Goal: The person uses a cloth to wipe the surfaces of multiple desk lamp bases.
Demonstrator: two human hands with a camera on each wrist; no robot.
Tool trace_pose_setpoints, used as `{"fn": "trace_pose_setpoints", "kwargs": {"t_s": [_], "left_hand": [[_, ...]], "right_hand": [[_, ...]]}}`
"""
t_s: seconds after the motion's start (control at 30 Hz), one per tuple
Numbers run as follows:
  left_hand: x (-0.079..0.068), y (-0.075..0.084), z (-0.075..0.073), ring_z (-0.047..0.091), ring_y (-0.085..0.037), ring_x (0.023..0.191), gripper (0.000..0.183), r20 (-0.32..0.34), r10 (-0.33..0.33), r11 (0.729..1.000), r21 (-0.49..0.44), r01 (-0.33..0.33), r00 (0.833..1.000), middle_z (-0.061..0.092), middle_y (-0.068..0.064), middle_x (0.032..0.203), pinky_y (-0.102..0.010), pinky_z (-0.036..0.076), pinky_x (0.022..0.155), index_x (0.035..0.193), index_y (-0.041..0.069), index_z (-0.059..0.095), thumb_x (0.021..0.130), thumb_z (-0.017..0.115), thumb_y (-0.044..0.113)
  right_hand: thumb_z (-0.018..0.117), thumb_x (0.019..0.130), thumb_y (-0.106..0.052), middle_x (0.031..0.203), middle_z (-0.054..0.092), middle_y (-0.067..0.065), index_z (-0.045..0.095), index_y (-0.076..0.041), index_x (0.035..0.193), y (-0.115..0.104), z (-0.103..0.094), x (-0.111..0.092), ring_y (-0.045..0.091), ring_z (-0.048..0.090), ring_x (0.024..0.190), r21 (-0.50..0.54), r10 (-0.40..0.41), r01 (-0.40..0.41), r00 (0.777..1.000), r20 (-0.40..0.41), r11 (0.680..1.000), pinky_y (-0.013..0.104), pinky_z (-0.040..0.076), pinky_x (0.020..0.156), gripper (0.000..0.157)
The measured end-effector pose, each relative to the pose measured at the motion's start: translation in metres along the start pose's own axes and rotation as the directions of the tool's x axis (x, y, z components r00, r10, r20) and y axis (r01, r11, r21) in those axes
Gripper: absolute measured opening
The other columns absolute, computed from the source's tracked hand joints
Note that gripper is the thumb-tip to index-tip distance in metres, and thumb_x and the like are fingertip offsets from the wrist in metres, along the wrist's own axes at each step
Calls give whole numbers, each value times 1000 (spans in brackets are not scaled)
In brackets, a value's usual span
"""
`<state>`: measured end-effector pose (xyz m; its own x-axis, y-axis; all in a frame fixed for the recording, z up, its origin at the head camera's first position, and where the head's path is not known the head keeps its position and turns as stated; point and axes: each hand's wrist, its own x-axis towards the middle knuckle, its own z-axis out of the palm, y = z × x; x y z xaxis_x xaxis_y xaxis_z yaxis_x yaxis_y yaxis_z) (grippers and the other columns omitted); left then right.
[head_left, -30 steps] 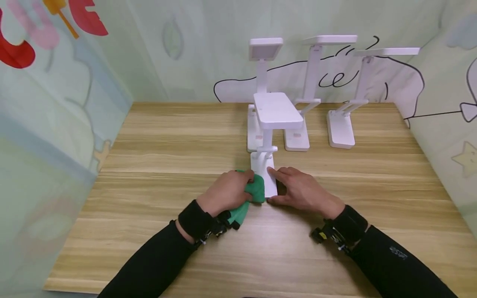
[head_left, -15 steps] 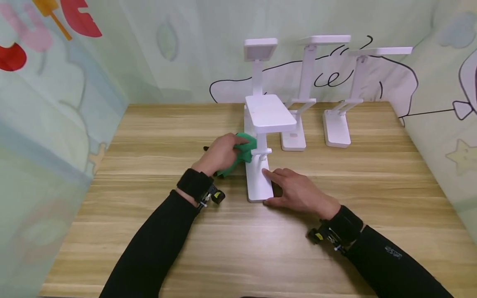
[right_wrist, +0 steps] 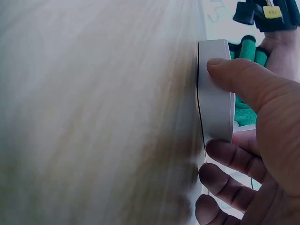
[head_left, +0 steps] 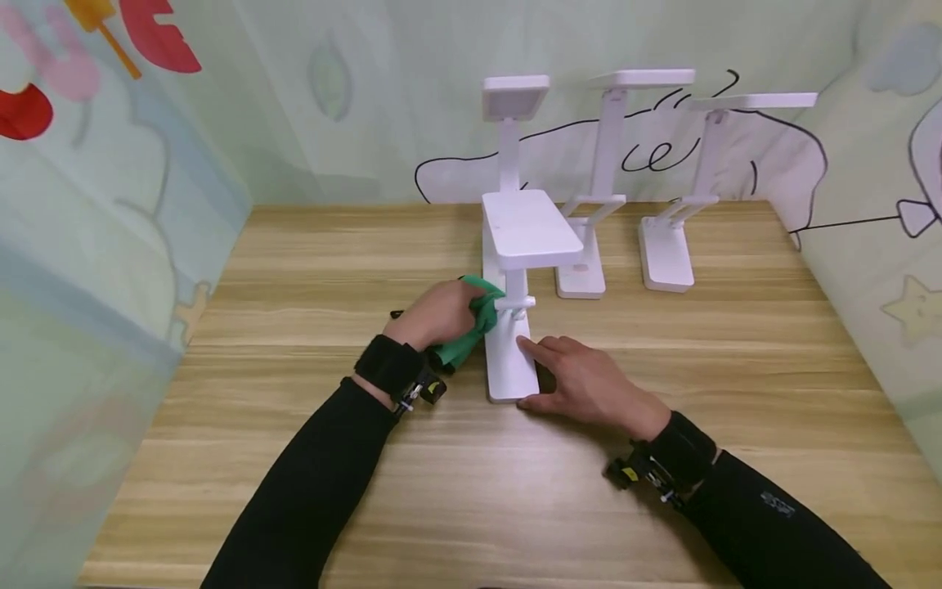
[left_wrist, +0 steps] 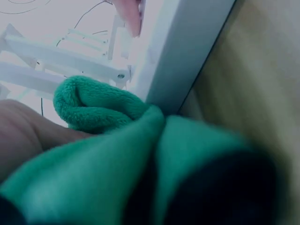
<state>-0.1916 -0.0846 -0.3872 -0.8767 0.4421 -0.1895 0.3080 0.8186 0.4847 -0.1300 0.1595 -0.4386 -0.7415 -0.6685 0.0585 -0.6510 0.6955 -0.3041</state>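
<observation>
A white desk lamp [head_left: 510, 360] stands on the wooden table, its flat head above its base. My left hand [head_left: 440, 315] grips a bunched green cloth [head_left: 458, 350] with dark edging, pressed to the lamp's left side by the hinge. In the left wrist view, folds of the fluffy cloth [left_wrist: 93, 103] touch the white base [left_wrist: 176, 51]; part of that hand is hidden. My right hand [head_left: 585, 380] holds the base's front right corner. The right wrist view shows its thumb [right_wrist: 243, 82] on the end face of the base [right_wrist: 215, 108], other fingers along the side.
Behind stand more white desk lamps: one [head_left: 513, 98] directly behind and partly hidden, another [head_left: 581, 270] to its right, and a third [head_left: 666, 254] farther right. Cartoon-printed curtains [head_left: 353, 123] border the wooden table [head_left: 331, 254] at the back and sides.
My left hand and the cloth have gone from the base's front left up to the hinge area, then slightly back toward me. My right hand keeps its hold on the base.
</observation>
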Motion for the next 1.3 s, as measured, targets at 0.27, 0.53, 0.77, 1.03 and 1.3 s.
{"fn": "trace_pose_setpoints", "kwargs": {"t_s": [0.27, 0.53, 0.77, 1.03, 1.3], "left_hand": [[-28, -3, 14, 54, -19, 68, 16, 15, 20, 996, 82, -22, 1000, 58, -5, 74, -27, 46, 62, 79, 11, 62, 92, 53, 10], [-64, -11, 10, 58, -16, 89, 27, 136, 76, 995, 49, -83, 988, 67, -1, 102, -31, 49, 81, 116, 14, 68, 92, 56, 13], [-83, -9, -1, 56, -22, 114, 38, -5, 57, 998, -41, -57, 998, 62, -11, 127, -41, 46, 98, 131, 4, 58, 95, 55, 17], [-79, -7, -2, 55, -19, 112, 43, -56, -23, 974, -225, 10, 998, 61, -8, 127, -41, 47, 96, 134, 8, 54, 95, 57, 24], [-68, 16, 11, 57, -19, 103, 40, -149, -22, 878, -476, -52, 989, 60, -5, 119, -39, 52, 86, 126, 9, 53, 91, 61, 25]], "right_hand": [[73, 76, -57, 115, 62, 8, 44, -10, 145, -2, 0, 0, 19, 57, 97, 33, 2, -2, 1000, -4, 999, 40, 53, 76, 88], [73, 77, -57, 115, 62, 7, 44, -10, 145, -7, 1, 6, 18, 57, 98, 32, -16, 16, 1000, -10, 999, 38, 54, 77, 88], [72, 77, -60, 115, 61, 6, 44, -10, 145, -15, 3, 17, 18, 56, 99, 26, 13, -12, 1000, -11, 1000, 39, 53, 78, 89], [70, 76, -65, 121, 58, 6, 35, -12, 149, -11, -2, 20, 17, 55, 106, 208, 58, -75, 994, 89, 975, 40, 50, 91, 97], [73, 82, -47, 121, 60, -1, 30, -28, 150, -11, -19, 4, 16, 60, 104, 633, 34, -91, 994, 101, 769, 39, 54, 85, 83]]}}
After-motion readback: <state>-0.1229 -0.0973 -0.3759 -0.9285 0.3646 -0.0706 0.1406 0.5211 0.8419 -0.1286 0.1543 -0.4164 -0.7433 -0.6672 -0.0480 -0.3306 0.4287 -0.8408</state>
